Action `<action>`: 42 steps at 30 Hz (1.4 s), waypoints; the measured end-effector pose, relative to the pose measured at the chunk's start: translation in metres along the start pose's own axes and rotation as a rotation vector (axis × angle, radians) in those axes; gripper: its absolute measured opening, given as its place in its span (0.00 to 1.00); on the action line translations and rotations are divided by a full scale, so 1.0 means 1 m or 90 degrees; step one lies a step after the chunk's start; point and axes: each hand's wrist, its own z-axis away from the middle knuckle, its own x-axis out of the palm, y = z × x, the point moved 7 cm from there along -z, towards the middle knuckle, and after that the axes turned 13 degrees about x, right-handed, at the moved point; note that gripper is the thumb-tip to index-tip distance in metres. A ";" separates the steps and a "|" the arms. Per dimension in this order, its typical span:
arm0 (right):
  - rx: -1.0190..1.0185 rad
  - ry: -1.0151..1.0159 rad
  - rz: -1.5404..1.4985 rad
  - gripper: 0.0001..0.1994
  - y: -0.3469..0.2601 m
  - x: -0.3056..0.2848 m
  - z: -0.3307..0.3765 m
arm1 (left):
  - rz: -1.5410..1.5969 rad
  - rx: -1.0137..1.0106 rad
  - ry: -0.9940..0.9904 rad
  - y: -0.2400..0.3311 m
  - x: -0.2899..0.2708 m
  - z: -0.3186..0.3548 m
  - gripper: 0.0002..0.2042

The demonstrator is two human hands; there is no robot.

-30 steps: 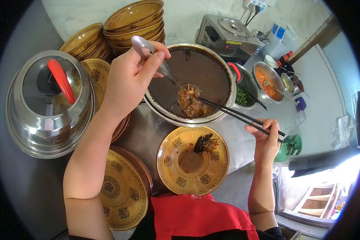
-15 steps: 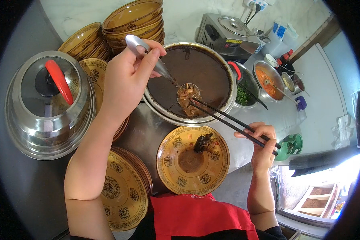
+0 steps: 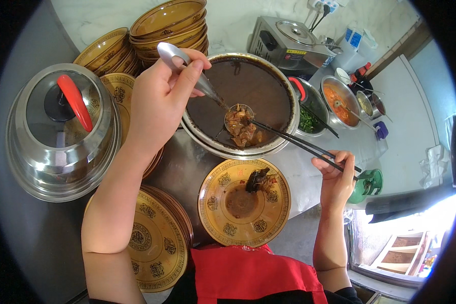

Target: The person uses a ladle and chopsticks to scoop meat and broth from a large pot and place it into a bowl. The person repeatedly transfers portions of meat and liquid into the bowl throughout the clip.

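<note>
My left hand (image 3: pixel 169 86) is closed round the handle of a metal ladle (image 3: pixel 213 94), whose bowl rests at the surface of a dark brown broth (image 3: pixel 258 81). Chopped brown food pieces (image 3: pixel 243 124) fill the ladle and lie around its near rim. The broth is in a large round metal pot (image 3: pixel 292 126). In my right hand (image 3: pixel 338 180) is a pair of long black chopsticks (image 3: pixel 301 143), their tips among the pieces in the ladle. Just in front of the pot stands a yellow-brown patterned bowl (image 3: pixel 210 223) with a little brown liquid and some dark food (image 3: pixel 260 181) on its right side.
Stacked patterned bowls stand near left (image 3: pixel 159 253) and at the back (image 3: pixel 169 25). A metal pot with a glass lid and red handle (image 3: pixel 50 152) is at left. Beyond the broth are pans of greens (image 3: pixel 309 121) and orange food (image 3: pixel 339 104), and a metal appliance (image 3: pixel 289 43).
The chopsticks have shifted slightly up and right, their tips now closer together. My right hand has moved a little up and right with its fingers repositioned. The ladle has hardly moved.
</note>
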 end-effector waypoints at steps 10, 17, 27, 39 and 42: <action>0.037 -0.003 -0.101 0.14 0.005 -0.011 -0.006 | 0.016 0.006 -0.003 0.001 0.002 0.000 0.07; 0.027 -0.026 -0.120 0.14 -0.002 -0.009 -0.009 | 0.014 -0.007 0.011 -0.003 -0.002 -0.002 0.08; 0.000 -0.063 -0.155 0.14 -0.013 -0.009 -0.014 | 0.012 -0.011 0.006 -0.004 -0.004 -0.002 0.08; -0.019 -0.078 -0.125 0.14 -0.018 -0.004 -0.015 | 0.005 -0.017 -0.001 -0.007 -0.002 -0.002 0.08; -0.022 -0.077 -0.134 0.14 -0.019 -0.005 -0.014 | 0.021 -0.016 -0.001 -0.006 -0.001 -0.001 0.08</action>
